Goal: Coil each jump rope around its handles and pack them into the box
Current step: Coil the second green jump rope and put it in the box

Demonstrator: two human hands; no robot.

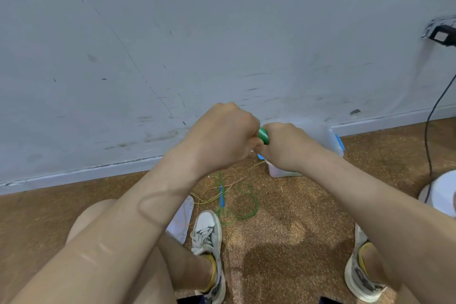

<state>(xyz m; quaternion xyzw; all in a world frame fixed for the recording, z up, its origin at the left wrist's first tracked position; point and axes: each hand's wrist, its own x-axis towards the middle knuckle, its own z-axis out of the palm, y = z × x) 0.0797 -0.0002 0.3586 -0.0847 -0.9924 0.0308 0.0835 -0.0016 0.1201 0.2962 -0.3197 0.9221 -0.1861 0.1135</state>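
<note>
Both my hands are raised in front of the wall, fists close together. My left hand [223,132] and my right hand [287,144] both grip green jump rope handles [263,136], of which only a short piece shows between them. The green rope [248,201] hangs down from my hands and lies in loose loops on the floor. A yellowish rope [209,198] and a blue handle [221,196] lie tangled with it. The clear plastic box [328,138] with blue clips stands on the floor behind my right hand, partly hidden.
The box lid [183,217] lies on the brown floor by my left knee. My two shoes [207,234] frame the ropes. A white round object [441,192] and a black cable [430,118] are at the right edge. The grey wall is close ahead.
</note>
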